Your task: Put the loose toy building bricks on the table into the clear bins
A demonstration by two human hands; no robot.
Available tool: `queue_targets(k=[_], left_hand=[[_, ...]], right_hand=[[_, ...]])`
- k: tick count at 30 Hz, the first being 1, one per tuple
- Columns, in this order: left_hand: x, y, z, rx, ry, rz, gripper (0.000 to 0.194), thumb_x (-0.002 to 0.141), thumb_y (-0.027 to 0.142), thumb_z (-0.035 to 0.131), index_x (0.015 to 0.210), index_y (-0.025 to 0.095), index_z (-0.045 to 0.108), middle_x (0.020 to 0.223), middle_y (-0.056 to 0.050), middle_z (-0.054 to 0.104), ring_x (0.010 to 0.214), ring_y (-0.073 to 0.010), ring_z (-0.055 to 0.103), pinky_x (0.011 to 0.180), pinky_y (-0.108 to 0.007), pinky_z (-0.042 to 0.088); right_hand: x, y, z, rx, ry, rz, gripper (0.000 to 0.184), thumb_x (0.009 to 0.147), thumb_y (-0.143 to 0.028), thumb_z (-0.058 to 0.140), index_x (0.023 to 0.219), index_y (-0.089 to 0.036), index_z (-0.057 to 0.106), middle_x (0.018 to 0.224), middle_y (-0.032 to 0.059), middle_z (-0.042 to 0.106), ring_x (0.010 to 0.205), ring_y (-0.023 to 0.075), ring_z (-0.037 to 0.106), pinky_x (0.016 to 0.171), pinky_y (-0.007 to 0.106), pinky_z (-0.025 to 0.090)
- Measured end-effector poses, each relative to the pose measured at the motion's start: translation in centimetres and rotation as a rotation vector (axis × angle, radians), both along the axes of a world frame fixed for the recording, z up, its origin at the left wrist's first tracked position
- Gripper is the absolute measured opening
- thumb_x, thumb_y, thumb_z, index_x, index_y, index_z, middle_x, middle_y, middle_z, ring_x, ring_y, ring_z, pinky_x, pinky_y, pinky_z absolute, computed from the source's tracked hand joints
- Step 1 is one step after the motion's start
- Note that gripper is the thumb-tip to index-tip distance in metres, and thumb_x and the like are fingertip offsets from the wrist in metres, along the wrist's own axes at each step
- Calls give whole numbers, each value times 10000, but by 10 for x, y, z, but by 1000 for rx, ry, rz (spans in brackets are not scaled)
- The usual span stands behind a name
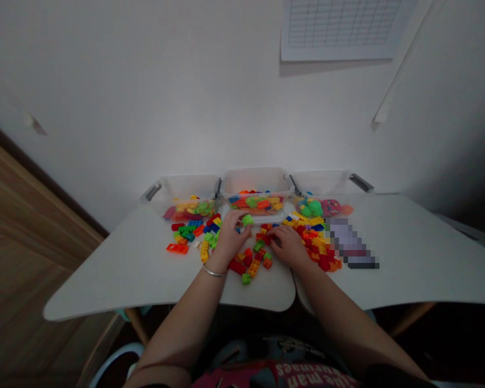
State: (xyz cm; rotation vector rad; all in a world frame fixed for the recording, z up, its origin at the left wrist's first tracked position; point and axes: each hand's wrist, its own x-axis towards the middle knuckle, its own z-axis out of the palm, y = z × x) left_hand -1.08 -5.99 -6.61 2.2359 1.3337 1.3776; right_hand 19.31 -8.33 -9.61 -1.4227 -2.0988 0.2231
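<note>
My left hand (231,236), with a silver bangle at the wrist, is closed on a light green toy brick (248,220), held between thumb and fingers in front of the middle bin. To its right, my right hand (286,245) rests palm down over the loose bricks, its fingertips curled at some red bricks (262,235). Whether those fingers grip one is hidden. Between and below the hands lie a dark green brick (258,246), an orange brick (253,268), a red brick (237,266) and a light green brick (246,279).
Three clear plastic bins stand against the wall: the left bin (186,186), the middle bin (255,178) and the right bin (327,182), each holding colourful toys. Bricks also lie in piles left and right on the white table (137,269). A pixelated phone-shaped object (351,242) lies at right.
</note>
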Motion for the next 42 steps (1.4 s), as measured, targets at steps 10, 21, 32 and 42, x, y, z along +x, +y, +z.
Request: queue_targets(k=[10,21,32,42], left_hand=[[-3,36,37,139,-235,128,235,870,211,527,1103,220,494,1198,-81,585,1085,-159,612,932,-326,547],[-9,96,68,-57,0,46,527,805,174,594,1315,233,478,1131,-60,704,1049,-173,658,956,-369,499],[-8,84,75,-3,279,35,330,890,199,472,1160,178,660,1225,-64,685,1148,-190,613,1053,-369,452],[-6,36,69,196,331,16,304,882,203,517,1148,173,662,1166,-68,701,1118,-208,598,1046,-417,442]], right_hand=[[0,0,2,-25,20,9,202,828,-139,560,970,-199,690,1077,66,688,1062,226,564,995,397,410],[2,2,-2,-18,42,18,203,826,-146,553,951,-212,697,1077,60,690,1071,232,561,986,411,416],[3,3,-3,-15,32,27,188,823,-148,560,930,-213,701,1078,51,695,1063,230,568,992,400,408],[1,1,-1,-5,32,5,214,821,-135,557,974,-190,696,1081,74,694,1073,242,573,999,410,420]])
